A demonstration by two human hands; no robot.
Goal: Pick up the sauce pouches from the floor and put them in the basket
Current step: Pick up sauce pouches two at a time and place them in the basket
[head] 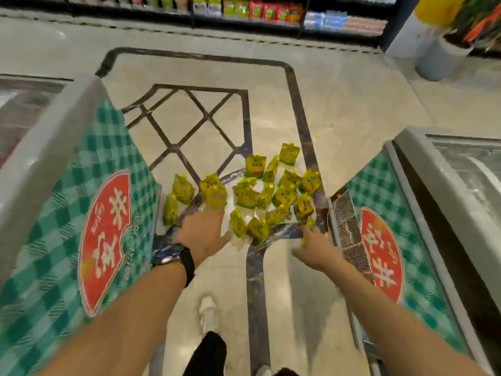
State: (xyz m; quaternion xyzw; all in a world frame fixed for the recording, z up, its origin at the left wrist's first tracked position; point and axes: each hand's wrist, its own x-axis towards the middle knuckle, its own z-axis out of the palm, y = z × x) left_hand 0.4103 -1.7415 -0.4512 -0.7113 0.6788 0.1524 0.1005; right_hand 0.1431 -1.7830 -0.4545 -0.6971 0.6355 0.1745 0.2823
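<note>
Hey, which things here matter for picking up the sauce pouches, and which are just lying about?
Job: yellow plastic sauce pouches, grey wire-mesh basket, left hand, right hand.
Just there: green-checked chest freezers, black wristwatch, stocked shop shelves, white shoe.

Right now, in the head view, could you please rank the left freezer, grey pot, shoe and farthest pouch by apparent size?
1. left freezer
2. grey pot
3. shoe and farthest pouch: alike, and the shoe is nearer, so unranked.
</note>
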